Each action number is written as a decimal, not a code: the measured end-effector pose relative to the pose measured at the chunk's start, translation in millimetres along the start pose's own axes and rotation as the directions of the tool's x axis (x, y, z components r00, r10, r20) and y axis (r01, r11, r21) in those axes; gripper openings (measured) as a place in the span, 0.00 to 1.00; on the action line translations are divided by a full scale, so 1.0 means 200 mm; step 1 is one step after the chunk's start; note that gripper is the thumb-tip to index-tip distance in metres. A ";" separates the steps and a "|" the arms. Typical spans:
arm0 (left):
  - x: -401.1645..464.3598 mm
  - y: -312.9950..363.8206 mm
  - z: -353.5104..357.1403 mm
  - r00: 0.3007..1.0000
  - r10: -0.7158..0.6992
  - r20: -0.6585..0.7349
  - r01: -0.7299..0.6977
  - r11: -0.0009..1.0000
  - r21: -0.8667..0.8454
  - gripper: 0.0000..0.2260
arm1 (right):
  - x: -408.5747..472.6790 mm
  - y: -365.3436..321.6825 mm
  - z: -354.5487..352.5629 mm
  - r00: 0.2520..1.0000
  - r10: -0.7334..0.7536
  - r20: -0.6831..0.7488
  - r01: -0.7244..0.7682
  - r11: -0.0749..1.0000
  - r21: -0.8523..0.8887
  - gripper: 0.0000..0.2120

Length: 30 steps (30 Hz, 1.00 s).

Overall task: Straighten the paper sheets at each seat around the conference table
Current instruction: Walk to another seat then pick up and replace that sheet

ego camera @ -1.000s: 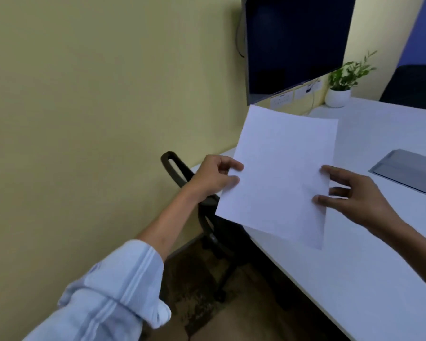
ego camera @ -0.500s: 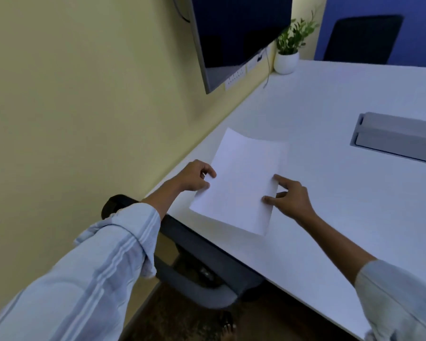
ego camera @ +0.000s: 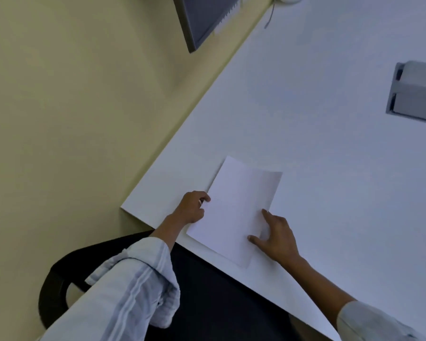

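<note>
Table first: the broad white conference table [ego camera: 330,148] fills the right and centre of the frame, its near edge running diagonally from centre left to the lower right corner. Below that edge, at lower centre, sits the black office chair [ego camera: 207,303] of this seat, and a grey recessed cable box [ego camera: 416,94] shows at the right edge of the frame. A dark wall-mounted screen [ego camera: 202,18] hangs at top centre against the pale yellow wall [ego camera: 59,107].

The white paper sheet [ego camera: 236,212] lies flat on the table at centre frame, just inside the near edge and in front of the chair, its long sides roughly square to that edge, which I judge is the alignment wanted here.

My left hand [ego camera: 191,209] is curled against the sheet's left edge, fingers loosely bent; whether it pinches the paper I cannot tell. My right hand [ego camera: 276,237] is spread open, fingertips [ego camera: 265,212] pressing on the sheet's lower right part, probably to pin it while I nudge it straight.
</note>
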<state>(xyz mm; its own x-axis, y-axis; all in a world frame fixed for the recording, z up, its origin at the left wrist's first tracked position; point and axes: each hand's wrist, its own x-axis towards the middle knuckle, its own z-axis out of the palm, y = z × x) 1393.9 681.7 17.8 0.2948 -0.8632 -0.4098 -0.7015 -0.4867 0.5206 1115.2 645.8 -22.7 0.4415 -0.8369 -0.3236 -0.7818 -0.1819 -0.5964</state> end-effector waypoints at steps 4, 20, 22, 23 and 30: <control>0.09 -0.12 0.05 1.000 0.011 0.008 -0.011 1.000 0.003 0.18 | 0.03 0.07 0.11 0.997 -0.033 -0.067 0.020 0.981 -0.191 0.39; 0.15 -0.24 0.11 0.897 0.194 0.397 -0.402 0.731 0.552 0.59 | 0.07 0.18 0.13 0.987 -0.155 0.039 0.158 0.909 -0.385 0.57; 0.16 -0.24 0.11 0.898 0.189 0.396 -0.401 0.723 0.563 0.59 | 0.07 0.20 0.13 0.987 -0.146 0.064 0.160 0.899 -0.407 0.58; 0.16 -0.24 0.11 0.898 0.188 0.398 -0.402 0.718 0.568 0.59 | 0.07 0.20 0.13 0.987 -0.142 0.077 0.162 0.894 -0.417 0.58; 0.15 -0.21 0.10 0.899 0.182 0.399 -0.396 0.727 0.561 0.59 | 0.07 0.20 0.12 0.986 -0.136 0.100 0.165 0.893 -0.419 0.58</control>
<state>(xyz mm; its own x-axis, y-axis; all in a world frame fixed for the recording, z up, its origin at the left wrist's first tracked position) 1418.9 680.2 -31.8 -0.1211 -0.8110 -0.5724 -0.9907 0.0632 0.1202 1100.4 639.2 -69.3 0.5853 -0.7484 -0.3119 -0.8094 -0.5170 -0.2785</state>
